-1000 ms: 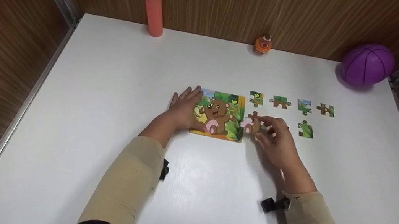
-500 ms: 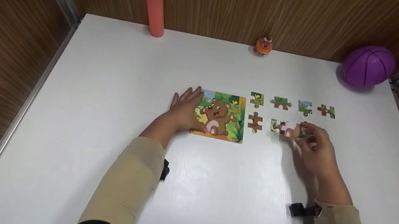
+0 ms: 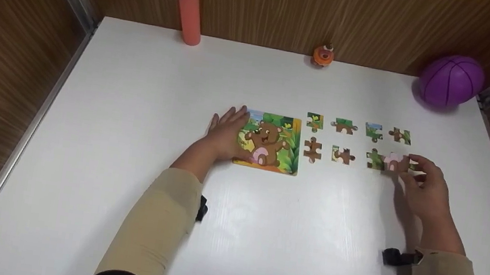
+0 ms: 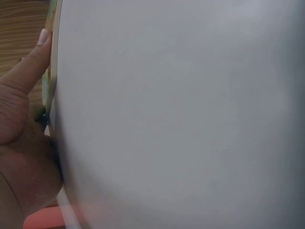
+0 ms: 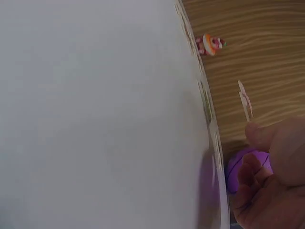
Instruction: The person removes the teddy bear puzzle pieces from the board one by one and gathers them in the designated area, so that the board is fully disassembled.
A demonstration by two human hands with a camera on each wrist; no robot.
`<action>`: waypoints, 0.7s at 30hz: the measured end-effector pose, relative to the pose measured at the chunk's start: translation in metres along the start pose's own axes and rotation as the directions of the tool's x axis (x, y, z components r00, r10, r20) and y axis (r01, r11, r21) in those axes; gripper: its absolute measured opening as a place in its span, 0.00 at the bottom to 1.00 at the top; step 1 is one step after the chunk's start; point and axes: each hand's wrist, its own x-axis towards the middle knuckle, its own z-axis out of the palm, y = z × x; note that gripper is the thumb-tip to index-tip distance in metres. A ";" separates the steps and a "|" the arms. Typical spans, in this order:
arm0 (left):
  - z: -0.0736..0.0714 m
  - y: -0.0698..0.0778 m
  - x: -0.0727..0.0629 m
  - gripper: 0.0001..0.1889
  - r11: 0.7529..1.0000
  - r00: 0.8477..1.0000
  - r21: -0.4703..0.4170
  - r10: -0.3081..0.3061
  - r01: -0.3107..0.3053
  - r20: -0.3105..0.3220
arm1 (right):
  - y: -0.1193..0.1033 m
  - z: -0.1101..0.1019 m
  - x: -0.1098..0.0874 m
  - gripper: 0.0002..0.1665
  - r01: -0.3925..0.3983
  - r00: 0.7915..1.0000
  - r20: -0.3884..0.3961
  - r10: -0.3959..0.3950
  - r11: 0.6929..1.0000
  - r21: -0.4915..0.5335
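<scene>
My right hand (image 3: 429, 192) pinches a puzzle piece (image 3: 396, 162), pink and brown, between thumb and fingers at the right end of the near row. In the right wrist view this piece (image 5: 245, 99) is seen edge-on, raised above the table. It overlaps a green puzzle piece (image 3: 373, 159) in the head view, and a bit of green shows behind my fingertips. My left hand (image 3: 227, 136) rests at the left edge of a square bear puzzle (image 3: 290, 136), fingers spread straight and thumb (image 4: 35, 59) lying over its face.
Several loose pieces (image 3: 345, 126) lie in two rows right of the bear puzzle. Along the back of the white table (image 3: 256, 233) stand a coral cylinder (image 3: 189, 19), a small orange figurine (image 3: 323, 55) and a purple ball (image 3: 452, 82). Wood-grain panels (image 3: 262, 7) border the table.
My right hand has carried the pink-and-brown piece rightward along the near row, uncovering the pieces it passed over. The left hand and the bear puzzle have stayed put.
</scene>
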 end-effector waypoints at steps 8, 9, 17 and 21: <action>0.000 -0.001 0.002 0.67 1.000 1.000 -0.002 0.006 -0.006 0.004 | 0.017 -0.011 0.010 0.34 -0.067 0.996 0.053 0.070 0.997 -0.043; 0.000 -0.001 0.001 0.67 1.000 1.000 -0.002 0.006 -0.006 0.003 | 0.019 -0.011 0.011 0.35 -0.076 0.995 0.061 0.078 0.996 -0.040; 0.000 0.000 0.000 0.67 1.000 1.000 -0.009 0.003 -0.003 0.002 | 0.020 -0.010 0.019 0.39 -0.106 0.989 0.098 0.111 0.993 -0.049; 0.000 0.000 0.000 0.67 1.000 1.000 -0.016 0.000 0.000 0.004 | 0.019 -0.010 0.023 0.41 -0.124 0.984 0.118 0.131 0.990 -0.061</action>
